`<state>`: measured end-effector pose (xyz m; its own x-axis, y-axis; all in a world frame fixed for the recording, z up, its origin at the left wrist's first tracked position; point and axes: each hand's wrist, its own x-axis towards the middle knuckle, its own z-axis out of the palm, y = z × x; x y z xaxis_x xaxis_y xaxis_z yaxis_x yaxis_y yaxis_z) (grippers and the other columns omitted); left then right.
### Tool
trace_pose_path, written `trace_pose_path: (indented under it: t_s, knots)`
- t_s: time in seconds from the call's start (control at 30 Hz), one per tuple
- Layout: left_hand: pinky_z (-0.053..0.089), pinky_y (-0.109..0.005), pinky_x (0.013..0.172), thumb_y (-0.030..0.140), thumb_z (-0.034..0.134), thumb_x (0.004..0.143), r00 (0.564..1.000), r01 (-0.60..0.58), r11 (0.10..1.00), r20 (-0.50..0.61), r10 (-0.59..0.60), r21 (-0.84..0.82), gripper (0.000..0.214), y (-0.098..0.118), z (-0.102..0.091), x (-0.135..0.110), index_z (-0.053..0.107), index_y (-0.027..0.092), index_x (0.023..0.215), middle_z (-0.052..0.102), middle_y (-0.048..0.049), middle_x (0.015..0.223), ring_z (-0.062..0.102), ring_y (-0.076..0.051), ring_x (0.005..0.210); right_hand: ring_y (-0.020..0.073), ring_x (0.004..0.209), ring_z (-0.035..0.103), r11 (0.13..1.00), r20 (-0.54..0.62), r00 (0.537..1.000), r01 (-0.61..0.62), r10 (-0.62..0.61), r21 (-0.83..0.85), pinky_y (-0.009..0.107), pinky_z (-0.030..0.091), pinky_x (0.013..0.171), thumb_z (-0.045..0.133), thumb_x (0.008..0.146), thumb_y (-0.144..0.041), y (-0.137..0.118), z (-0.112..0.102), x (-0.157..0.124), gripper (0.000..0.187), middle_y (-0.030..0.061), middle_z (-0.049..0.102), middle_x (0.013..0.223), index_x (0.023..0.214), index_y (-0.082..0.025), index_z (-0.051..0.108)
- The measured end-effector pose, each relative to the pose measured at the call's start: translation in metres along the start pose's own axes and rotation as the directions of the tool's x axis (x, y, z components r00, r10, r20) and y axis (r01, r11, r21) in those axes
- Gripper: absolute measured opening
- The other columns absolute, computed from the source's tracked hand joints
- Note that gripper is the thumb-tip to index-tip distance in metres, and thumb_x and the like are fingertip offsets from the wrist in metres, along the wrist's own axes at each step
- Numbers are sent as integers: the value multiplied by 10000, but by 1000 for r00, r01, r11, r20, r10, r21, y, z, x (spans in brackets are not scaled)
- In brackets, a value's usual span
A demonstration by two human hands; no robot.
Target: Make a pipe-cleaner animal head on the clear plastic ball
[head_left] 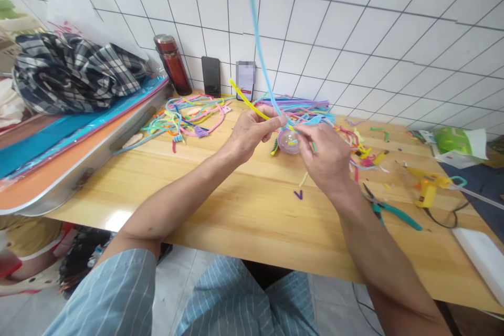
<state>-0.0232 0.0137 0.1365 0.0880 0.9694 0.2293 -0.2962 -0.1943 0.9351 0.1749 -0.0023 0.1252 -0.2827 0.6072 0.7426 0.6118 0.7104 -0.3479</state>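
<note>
Between thumb and fingers, my left hand grips a yellow pipe cleaner and a long light-blue pipe cleaner that sticks up toward the wall. My right hand is closed close beside it, pinching the other end where the blue and yellow stems meet; the exact twist there is too small to make out. Just below the hands sits a small clear round container with tiny bits inside. A bent purple piece lies on the table nearer to me.
Pipe-cleaner heaps lie on the left and behind my hands. Teal-handled pliers, a yellow glue gun and a white box are on the right. Two phones and a red flask stand against the tiled wall.
</note>
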Motion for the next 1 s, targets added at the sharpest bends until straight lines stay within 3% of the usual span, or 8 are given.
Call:
trace_pose_path:
  t_s: [0.1, 0.2, 0.4, 0.57, 0.67, 0.77, 0.9, 1.0]
  knots:
    - [312, -210, 482, 432, 1017, 676, 1000, -13, 1000, 6, 13, -18, 477, 0, -1, 1, 608, 193, 729, 495, 94, 522, 412, -40, 462, 247, 948, 748, 995, -15, 997, 72, -73, -76, 440, 587, 936, 634, 1058, -279, 1, 2, -1, 164, 75, 813, 980, 1053, -252, 795]
    - [313, -208, 482, 461, 1021, 679, 999, -33, 999, 26, 34, -42, 486, 1, -1, 2, 622, 194, 750, 507, 93, 542, 413, -40, 466, 231, 924, 740, 956, -3, 987, -155, 161, 249, 424, 605, 907, 709, 1029, -458, -2, 2, 0, 219, 54, 804, 1002, 1091, -262, 785]
    - [334, -208, 474, 558, 1038, 642, 990, -127, 991, 62, 130, -45, 546, 0, -2, 2, 658, 193, 785, 564, 76, 584, 454, -46, 482, 264, 943, 754, 318, 514, 772, -627, 373, 711, 442, 628, 866, 679, 927, -798, -4, 2, 9, 558, 61, 762, 881, 848, -250, 738]
    - [341, -213, 481, 591, 1025, 659, 984, -156, 987, 86, 158, -25, 551, 2, -2, 1, 665, 195, 787, 562, 71, 586, 448, -50, 488, 244, 873, 716, 167, 616, 732, -673, 293, 720, 457, 608, 906, 833, 871, -650, -3, 1, 11, 421, 15, 654, 753, 776, -252, 733]
    - [352, -220, 496, 577, 1016, 686, 988, -124, 992, 90, 124, -11, 538, 4, -2, 0, 643, 202, 784, 544, 74, 569, 453, -58, 489, 206, 782, 648, 230, 569, 765, -638, 302, 735, 423, 578, 880, 868, 845, -610, -4, 0, 10, 394, -10, 583, 700, 743, -249, 745]
    - [330, -218, 503, 543, 997, 735, 993, -102, 995, 62, 102, -15, 505, 4, -3, 0, 628, 202, 779, 525, 75, 549, 445, -58, 488, 197, 797, 637, 504, 432, 833, -554, 346, 663, 396, 538, 846, 826, 888, -584, -7, 0, 7, 353, 8, 663, 768, 780, -251, 787]
    - [301, -211, 497, 496, 994, 761, 995, -98, 994, 19, 99, -57, 463, 1, -4, 0, 641, 198, 785, 498, 79, 553, 422, -47, 485, 223, 884, 646, 961, 67, 985, -172, 162, 218, 438, 503, 926, 728, 1002, -441, -2, 2, 1, 241, 28, 714, 840, 860, -269, 818]
    - [284, -208, 485, 477, 1007, 747, 995, -95, 993, -3, 95, -73, 455, -1, -5, 1, 650, 195, 774, 492, 80, 557, 407, -40, 478, 248, 920, 627, 985, -92, 995, 25, -41, -173, 485, 479, 975, 707, 1022, -368, 9, 8, -3, 207, 42, 691, 823, 871, -271, 810]
